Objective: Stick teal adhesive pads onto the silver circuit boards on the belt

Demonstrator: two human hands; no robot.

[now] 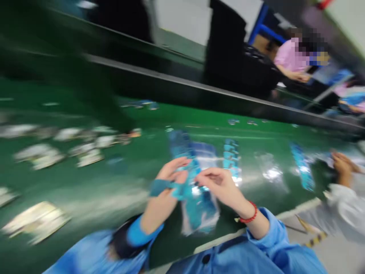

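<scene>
My left hand [172, 177] is closed around a teal-blue strip of thin film-like pieces [195, 167], with one teal piece [159, 186] lying across its thumb side. My right hand [218, 182] is pinched at the strip's right edge; a tiny dark item shows at the fingertips, too blurred to name. Under both hands lie shiny blue sheets [196, 209] in clear plastic, near the table's front edge. Right of my right hand rests another strip of teal pieces [230, 156].
On the green table [128, 205], several pale flat pieces [40, 219] are scattered at the left. Farther right lie clear plastic [269, 167] and a blue strip [302, 167], beside a co-worker's hand [343, 165]. A dark ledge [171, 78] runs along the back.
</scene>
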